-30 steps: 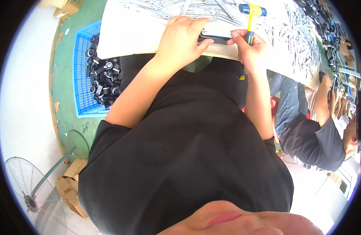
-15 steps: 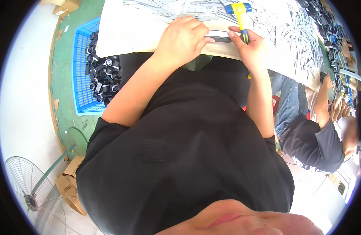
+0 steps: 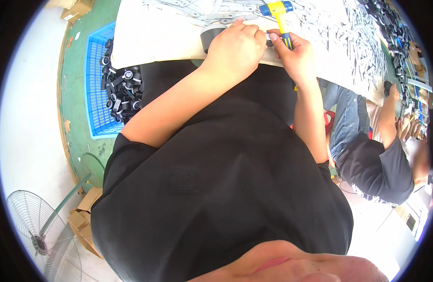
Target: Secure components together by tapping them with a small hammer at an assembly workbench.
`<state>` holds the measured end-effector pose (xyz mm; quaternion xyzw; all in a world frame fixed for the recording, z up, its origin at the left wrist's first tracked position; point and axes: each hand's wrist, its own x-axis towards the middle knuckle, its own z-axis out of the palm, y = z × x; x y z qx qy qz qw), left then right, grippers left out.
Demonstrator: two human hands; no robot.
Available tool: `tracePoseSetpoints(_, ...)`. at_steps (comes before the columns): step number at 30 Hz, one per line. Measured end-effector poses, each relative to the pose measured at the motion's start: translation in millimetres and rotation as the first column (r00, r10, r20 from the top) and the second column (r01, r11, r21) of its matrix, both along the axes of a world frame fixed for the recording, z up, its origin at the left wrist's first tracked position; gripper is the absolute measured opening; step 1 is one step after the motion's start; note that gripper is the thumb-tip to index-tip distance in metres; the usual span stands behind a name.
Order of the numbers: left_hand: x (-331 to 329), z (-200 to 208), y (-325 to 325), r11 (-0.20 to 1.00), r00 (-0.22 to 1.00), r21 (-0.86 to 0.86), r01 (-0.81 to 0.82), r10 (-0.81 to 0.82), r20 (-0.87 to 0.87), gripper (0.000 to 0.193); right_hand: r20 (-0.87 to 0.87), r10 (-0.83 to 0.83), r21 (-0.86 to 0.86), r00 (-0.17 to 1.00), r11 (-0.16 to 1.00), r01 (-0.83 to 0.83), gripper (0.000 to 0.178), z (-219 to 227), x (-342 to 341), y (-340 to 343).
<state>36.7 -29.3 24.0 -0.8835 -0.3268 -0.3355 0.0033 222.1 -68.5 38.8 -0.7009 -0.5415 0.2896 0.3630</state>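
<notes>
Over the near edge of the table, my left hand (image 3: 237,49) is closed around a dark, elongated part. The part's broad rounded black end (image 3: 212,37) sticks out on the left, and its middle is hidden under my fingers. My right hand (image 3: 297,56) is closed around the handle of a mallet (image 3: 281,22) with a yellow body and blue striking faces, its head pointing away from me. The right thumb lies beside the narrow right end of the dark part; whether it presses on it I cannot tell.
Flat grey metal pieces (image 3: 357,51) are spread over the table's far side and right. At left, a blue plastic crate (image 3: 95,110) holds black parts with round ends. A standing fan (image 3: 39,244) and cardboard boxes (image 3: 80,221) are lower left. A co-worker (image 3: 376,164) sits at right.
My left hand has moved right, closer to the right hand, and the dark part's rounded end now shows left of it. The mallet and right hand have shifted slightly left.
</notes>
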Motion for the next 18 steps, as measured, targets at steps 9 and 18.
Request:
tracePoseSetpoints(9, 4.1, 3.9, 2.4, 1.000, 0.998, -0.024, -0.003, 0.001, -0.065, 0.012, 0.049, -0.023, 0.047, 0.999, 0.999, 0.021, 0.027, -5.5, 1.5, -6.2)
tracePoseSetpoints(18, 7.6, -8.3, 6.5, 0.995, 1.000, 0.096, -0.008, 0.007, 0.012, 0.006, 0.153, -0.005, 0.483, 0.988, 0.873, -0.071, 0.047, 24.1, 20.8, -77.4)
